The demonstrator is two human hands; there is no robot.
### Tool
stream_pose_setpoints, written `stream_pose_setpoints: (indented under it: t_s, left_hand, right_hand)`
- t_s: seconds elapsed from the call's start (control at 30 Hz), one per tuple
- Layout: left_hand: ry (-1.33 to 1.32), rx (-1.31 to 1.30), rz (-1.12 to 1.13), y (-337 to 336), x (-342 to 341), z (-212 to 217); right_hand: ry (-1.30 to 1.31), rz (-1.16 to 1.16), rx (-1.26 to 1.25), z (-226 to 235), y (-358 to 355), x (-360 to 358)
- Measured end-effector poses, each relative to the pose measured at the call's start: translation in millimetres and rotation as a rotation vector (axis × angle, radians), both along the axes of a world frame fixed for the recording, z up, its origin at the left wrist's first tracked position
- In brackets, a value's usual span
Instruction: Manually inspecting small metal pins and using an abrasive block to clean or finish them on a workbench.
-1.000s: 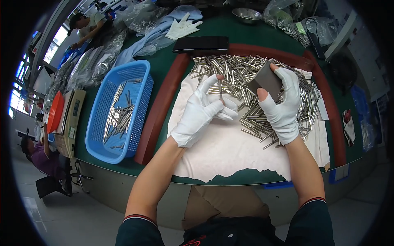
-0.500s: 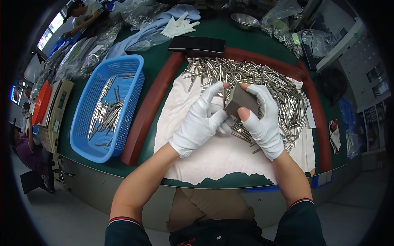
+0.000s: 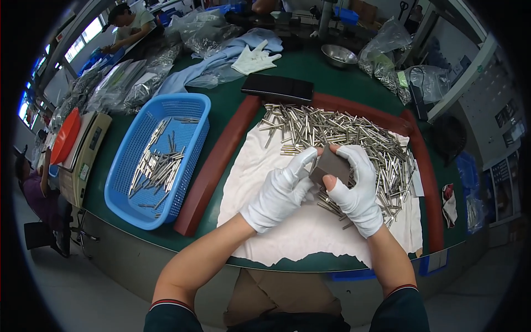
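Both gloved hands meet over the white cloth (image 3: 287, 232), above the near edge of a pile of metal pins (image 3: 354, 138). The right hand (image 3: 357, 191) grips a dark grey block (image 3: 331, 166), thumb under it and fingers curled over its top. The left hand (image 3: 279, 193) is half closed, its fingertips touching the block's left edge. A blue basket (image 3: 191, 110) holding more pins sits well to the left.
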State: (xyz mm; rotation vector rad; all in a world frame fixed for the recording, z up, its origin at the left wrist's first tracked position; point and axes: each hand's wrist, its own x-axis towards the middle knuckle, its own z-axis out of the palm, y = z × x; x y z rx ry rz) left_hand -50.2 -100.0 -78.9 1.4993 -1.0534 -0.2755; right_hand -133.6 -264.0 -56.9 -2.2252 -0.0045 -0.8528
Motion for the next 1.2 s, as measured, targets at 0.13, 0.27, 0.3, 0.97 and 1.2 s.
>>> stream_pose_setpoints:
  t_s: [0.13, 0.27, 0.3, 0.97, 1.2]
  left_hand:
    - [-0.004, 0.049, 0.002, 3, 2, -3]
    - [0.402, 0.083, -0.123, 4, 0, 12]
    - [0.403, 0.085, -0.125, 3, -1, 16]
    - [0.557, 0.064, -0.09, -2, -1, 22]
    - [0.531, 0.064, -0.022, -5, -4, 20]
  right_hand:
    - [-0.013, 0.055, -0.002, 4, 2, -1]
    - [-0.097, -0.174, -0.221, 0, -8, 4]
    - [-0.114, -0.238, -0.248, 2, -14, 5]
    - [0.021, -0.062, 0.08, -1, 6, 2]
    - [-0.026, -0.09, 0.11, 2, 6, 3]
